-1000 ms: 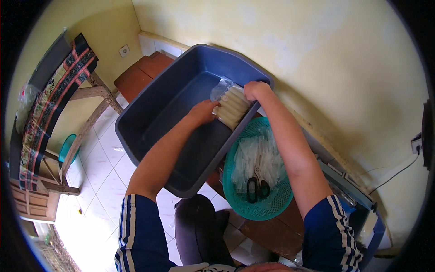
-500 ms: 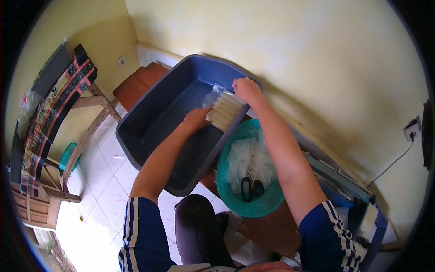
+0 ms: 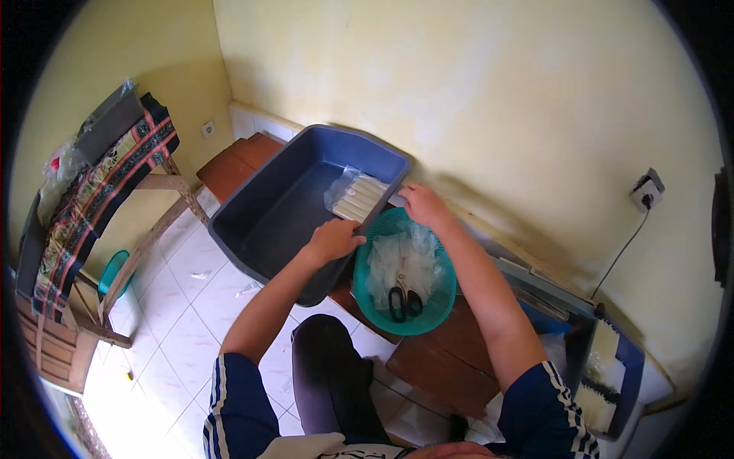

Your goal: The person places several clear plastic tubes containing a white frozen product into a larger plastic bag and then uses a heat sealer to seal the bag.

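A dark grey-blue plastic tub (image 3: 275, 222) stands tilted across the view, left of centre. Inside it, against the right wall, lies a clear plastic pack of several pale, stick-shaped pieces (image 3: 358, 197). My left hand (image 3: 334, 239) is closed over the tub's right rim, just nearer than the pack. Farther along that same rim is my right hand (image 3: 424, 205), its fingers curled at the edge. A green mesh basket (image 3: 443, 302) sits between my forearms, below my right hand. It holds crumpled clear plastic bags (image 3: 382, 264) and black-handled scissors (image 3: 405, 302).
Brown boards (image 3: 451, 359) lie under the basket, and another brown surface (image 3: 237, 164) shows behind the tub. At right is a blue container (image 3: 631, 375) with whitish contents. A cloth-draped wooden frame (image 3: 107, 203) and a green bucket (image 3: 115, 271) stand left on tiled floor.
My left hand has left the pack and come back onto the tub's right rim. My right hand has shifted nearer along the rim. The pack now lies untouched; the view has shifted.
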The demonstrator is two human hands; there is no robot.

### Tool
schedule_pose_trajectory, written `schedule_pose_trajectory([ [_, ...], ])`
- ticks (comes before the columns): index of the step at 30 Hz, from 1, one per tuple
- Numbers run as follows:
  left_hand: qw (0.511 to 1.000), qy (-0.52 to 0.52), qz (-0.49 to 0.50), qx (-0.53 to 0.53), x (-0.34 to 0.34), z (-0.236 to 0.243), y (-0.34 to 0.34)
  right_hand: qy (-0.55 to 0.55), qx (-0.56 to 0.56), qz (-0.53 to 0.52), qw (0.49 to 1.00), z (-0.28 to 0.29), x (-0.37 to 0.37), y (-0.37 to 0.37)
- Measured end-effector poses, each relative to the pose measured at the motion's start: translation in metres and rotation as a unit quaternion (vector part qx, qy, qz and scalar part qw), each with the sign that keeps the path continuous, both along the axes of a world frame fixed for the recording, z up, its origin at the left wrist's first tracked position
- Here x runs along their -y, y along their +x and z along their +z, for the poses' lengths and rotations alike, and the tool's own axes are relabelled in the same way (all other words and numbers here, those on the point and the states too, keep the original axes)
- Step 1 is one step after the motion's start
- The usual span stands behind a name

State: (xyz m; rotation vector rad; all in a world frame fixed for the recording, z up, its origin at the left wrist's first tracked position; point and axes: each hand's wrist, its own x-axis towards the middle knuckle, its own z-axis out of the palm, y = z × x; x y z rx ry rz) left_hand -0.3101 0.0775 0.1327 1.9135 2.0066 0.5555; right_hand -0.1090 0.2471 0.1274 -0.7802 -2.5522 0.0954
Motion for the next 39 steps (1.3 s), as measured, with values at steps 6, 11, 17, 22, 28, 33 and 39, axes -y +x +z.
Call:
schedule_pose_trajectory([
  [6,0.997,0.046,-0.048,-0.046,0.002,-0.005,0.011,-0.027,0.072,-0.024,0.997,0.013,0.024,0.028],
  [11,0.999,-0.012,0.023,-0.045,0.025,0.019,0.045,-0.036,0.017,-0.016,0.999,0.021,0.070,0.057],
  [17,0.981,0.173,-0.072,0.042,0.052,0.024,0.115,-0.003,-0.040,-0.095,0.995,0.023,0.137,0.107],
  [22,0.974,0.125,-0.151,0.112,0.077,0.018,0.172,-0.031,-0.081,-0.164,0.983,0.030,0.200,0.162],
  [28,0.957,0.031,-0.246,0.153,0.109,0.034,0.252,-0.036,-0.115,-0.223,0.967,0.016,0.272,0.256],
  [33,0.925,0.062,-0.341,0.154,0.112,0.021,0.311,-0.022,-0.130,-0.299,0.945,0.006,0.313,0.332],
  [39,0.886,0.061,-0.432,0.156,0.120,0.036,0.391,-0.055,-0.135,-0.391,0.909,0.009,0.349,0.409],
])
